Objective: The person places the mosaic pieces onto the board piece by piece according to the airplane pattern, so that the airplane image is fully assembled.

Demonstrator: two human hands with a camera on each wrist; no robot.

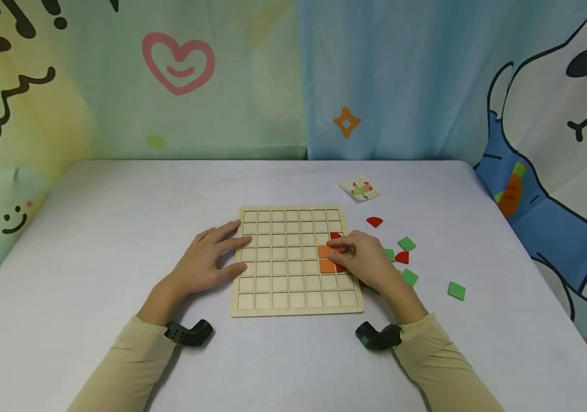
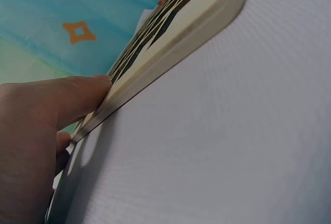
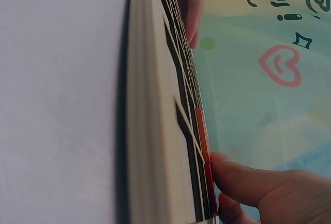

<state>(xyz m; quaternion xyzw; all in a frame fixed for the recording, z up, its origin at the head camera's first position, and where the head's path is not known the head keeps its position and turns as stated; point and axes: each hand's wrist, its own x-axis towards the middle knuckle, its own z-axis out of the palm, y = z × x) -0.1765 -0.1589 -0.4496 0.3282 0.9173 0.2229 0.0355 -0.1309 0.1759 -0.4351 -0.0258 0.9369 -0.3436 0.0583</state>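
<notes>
A light wooden grid board lies on the table. My left hand rests at its left side, fingers extended and fingertips over the edge; in the left wrist view the thumb lies against the rim. Over the right side of the board, my right hand has thumb and index finger bent about a small orange tile, partly hidden by the fingers. Two orange square tiles sit in the grid just left of it. Red pieces show above and below the fingertips. In the right wrist view the thumb touches the tile edges.
Right of the board lie loose green square tiles and red quarter-round pieces, some partly behind the right hand. A small pattern card lies beyond the board's far right corner. A printed curtain hangs behind the table.
</notes>
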